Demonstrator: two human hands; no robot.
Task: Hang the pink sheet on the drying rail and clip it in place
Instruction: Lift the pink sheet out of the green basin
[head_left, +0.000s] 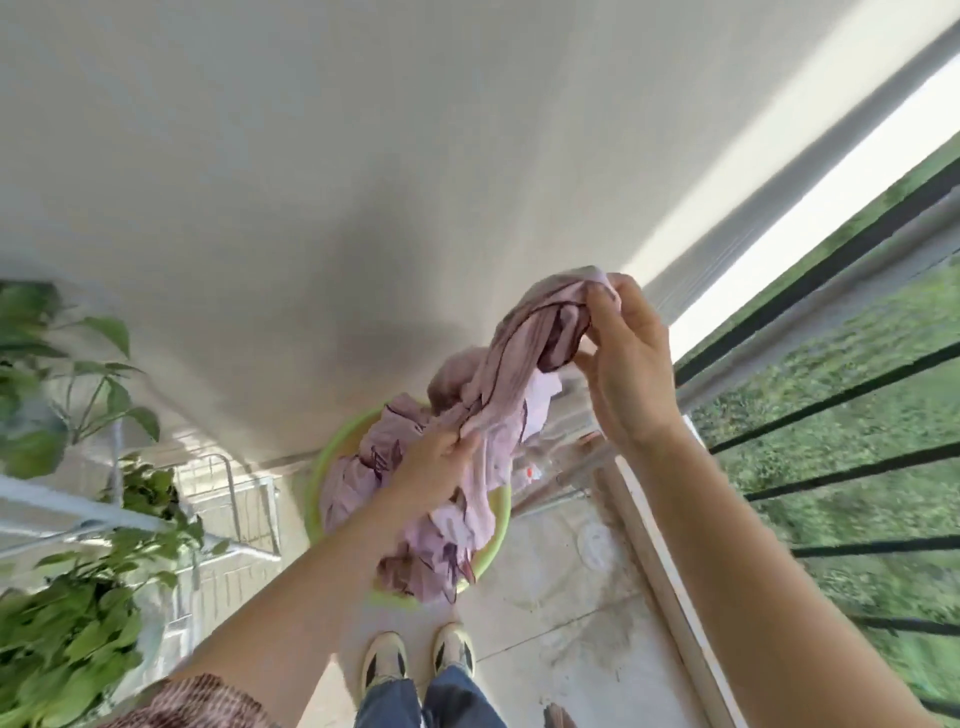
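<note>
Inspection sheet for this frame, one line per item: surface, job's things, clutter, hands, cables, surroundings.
Surface: tiled floor, stained towards the railing side.
Job's things: pink sheet bunched, partly lifted out of the green basin, the rest lying in it; no clips seen; drying rail not identified for certain.
Clutter: a blurred clear item behind the basin, cannot tell what.
Grippers: left hand grips the sheet just above the basin; right hand pinches its raised upper end.
Cables: nothing seen.
Surroundings: leafy plants and white wire rack on the left, black railing on the right, wall ahead.
</note>
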